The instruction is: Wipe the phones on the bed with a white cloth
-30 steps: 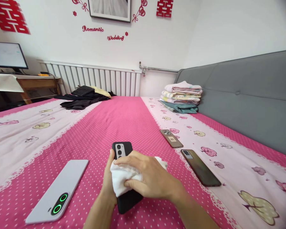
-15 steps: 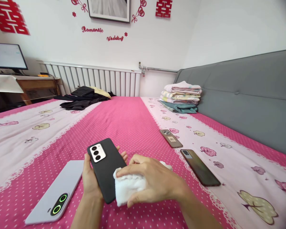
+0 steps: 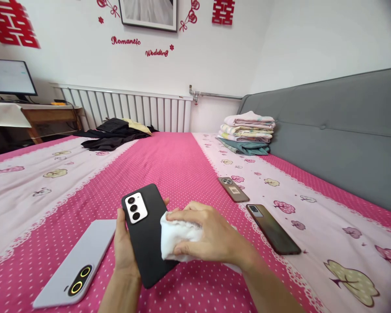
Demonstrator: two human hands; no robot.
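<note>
A black phone (image 3: 150,250) with a white camera block of three lenses rests in my left hand (image 3: 125,254), back side up and tilted. My left thumb lies along its left edge; a fingertip shows past the right edge. My right hand (image 3: 211,234) pinches a folded white cloth (image 3: 179,237) and holds it against the right side of the phone's back. Part of the cloth trails out behind the right hand. Left of my left hand, a pale lilac phone (image 3: 74,265) with a ringed, lit camera lies on the bed.
Two more phones lie on the right, a brown one (image 3: 233,189) with a sticker and a dark greenish one (image 3: 273,229). Farther back are folded bedding (image 3: 247,130) and dark clothes (image 3: 114,134). A grey headboard (image 3: 326,130) bounds the pink bedspread (image 3: 169,161) on the right.
The cloth in my right hand has moved up along the phone's back. The black phone has tilted and shifted slightly right. The lilac phone's camera rings went from green to yellow.
</note>
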